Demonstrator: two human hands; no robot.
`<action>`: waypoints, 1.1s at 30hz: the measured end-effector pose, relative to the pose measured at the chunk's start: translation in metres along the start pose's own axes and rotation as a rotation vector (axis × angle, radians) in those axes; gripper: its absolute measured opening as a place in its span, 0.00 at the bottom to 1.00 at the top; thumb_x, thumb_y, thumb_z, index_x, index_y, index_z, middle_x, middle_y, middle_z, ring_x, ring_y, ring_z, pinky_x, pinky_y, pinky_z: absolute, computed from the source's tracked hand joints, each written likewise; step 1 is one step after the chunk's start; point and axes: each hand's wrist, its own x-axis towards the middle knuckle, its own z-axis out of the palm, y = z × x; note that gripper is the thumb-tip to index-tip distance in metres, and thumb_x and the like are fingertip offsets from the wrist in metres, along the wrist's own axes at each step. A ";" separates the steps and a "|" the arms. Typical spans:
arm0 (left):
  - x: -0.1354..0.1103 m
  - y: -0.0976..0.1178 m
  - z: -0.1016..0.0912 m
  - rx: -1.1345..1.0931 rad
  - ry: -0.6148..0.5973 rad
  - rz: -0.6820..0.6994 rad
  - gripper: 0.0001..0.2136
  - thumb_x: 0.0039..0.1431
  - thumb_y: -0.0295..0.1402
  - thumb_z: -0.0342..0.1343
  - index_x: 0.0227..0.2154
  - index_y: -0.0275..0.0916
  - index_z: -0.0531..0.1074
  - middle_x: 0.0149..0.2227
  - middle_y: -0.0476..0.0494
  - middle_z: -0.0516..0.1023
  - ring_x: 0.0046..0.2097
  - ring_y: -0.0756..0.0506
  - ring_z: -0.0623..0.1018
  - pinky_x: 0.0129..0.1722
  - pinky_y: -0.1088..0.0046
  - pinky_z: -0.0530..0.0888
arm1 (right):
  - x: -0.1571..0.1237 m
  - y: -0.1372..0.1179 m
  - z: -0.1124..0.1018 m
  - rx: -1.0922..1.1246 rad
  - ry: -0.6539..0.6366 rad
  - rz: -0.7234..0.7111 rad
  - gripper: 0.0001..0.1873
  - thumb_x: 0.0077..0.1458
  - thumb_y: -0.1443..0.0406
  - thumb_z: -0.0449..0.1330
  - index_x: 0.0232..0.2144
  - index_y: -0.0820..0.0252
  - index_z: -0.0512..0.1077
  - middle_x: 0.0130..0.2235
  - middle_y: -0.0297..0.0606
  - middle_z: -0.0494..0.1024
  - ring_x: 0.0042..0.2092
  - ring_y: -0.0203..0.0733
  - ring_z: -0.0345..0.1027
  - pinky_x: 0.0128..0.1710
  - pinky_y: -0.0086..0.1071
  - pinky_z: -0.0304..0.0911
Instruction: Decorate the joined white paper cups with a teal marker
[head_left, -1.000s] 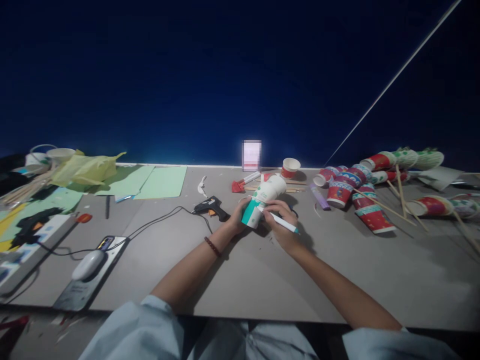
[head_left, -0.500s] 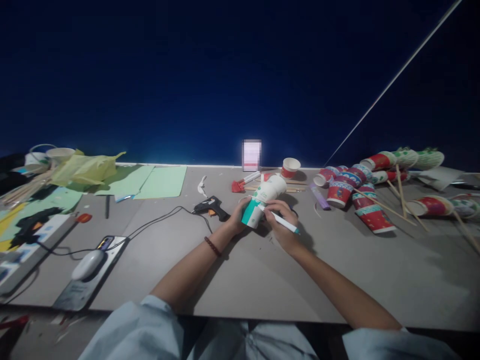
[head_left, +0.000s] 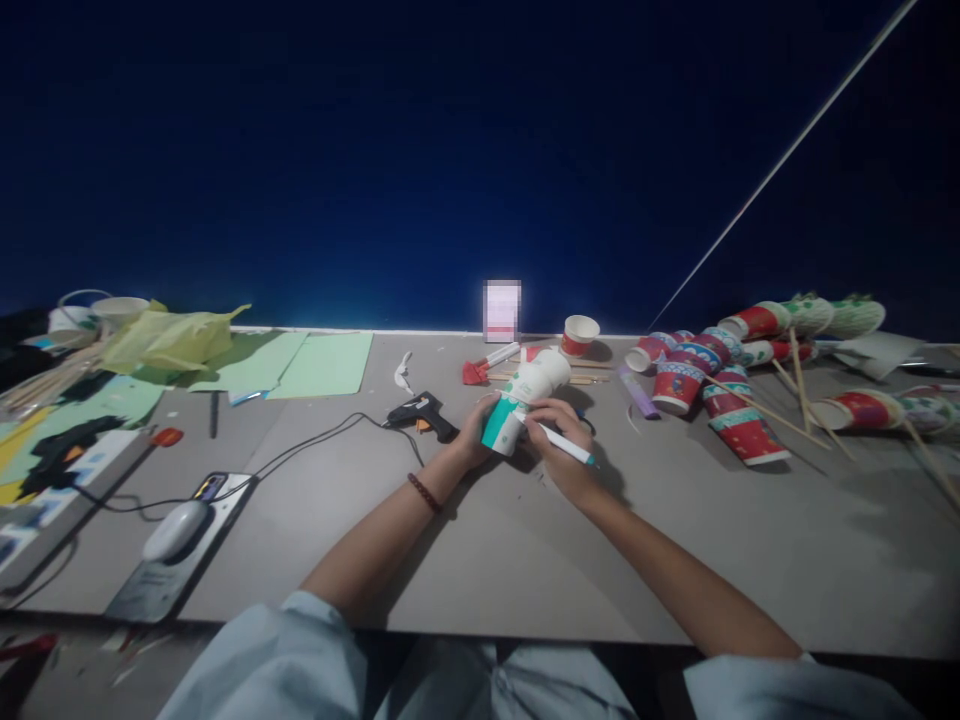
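A stack of white and teal paper cups [head_left: 525, 398] lies tilted on the grey table [head_left: 480, 540], near its middle. My left hand [head_left: 472, 436] is wrapped round the teal cup's lower end. My right hand [head_left: 564, 448] pinches a white pen with a teal cap [head_left: 564, 446], and the pen's tip rests against the cup's side. A black hot glue gun [head_left: 420, 412] lies just left of my left hand, its cord trailing off to the left.
Several red patterned paper cups [head_left: 712, 392] and wooden sticks lie at the right. A lone red cup [head_left: 580, 335] stands at the back. Green paper sheets [head_left: 300, 362] and a yellow bag [head_left: 169, 338] are back left; a white mouse [head_left: 178, 530] front left.
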 end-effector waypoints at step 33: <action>-0.001 0.002 0.001 -0.019 -0.013 -0.008 0.12 0.56 0.38 0.55 0.33 0.33 0.75 0.25 0.42 0.78 0.26 0.45 0.76 0.27 0.70 0.73 | 0.000 0.000 0.000 0.006 -0.010 0.023 0.05 0.56 0.64 0.60 0.30 0.55 0.75 0.40 0.42 0.78 0.45 0.46 0.73 0.48 0.42 0.68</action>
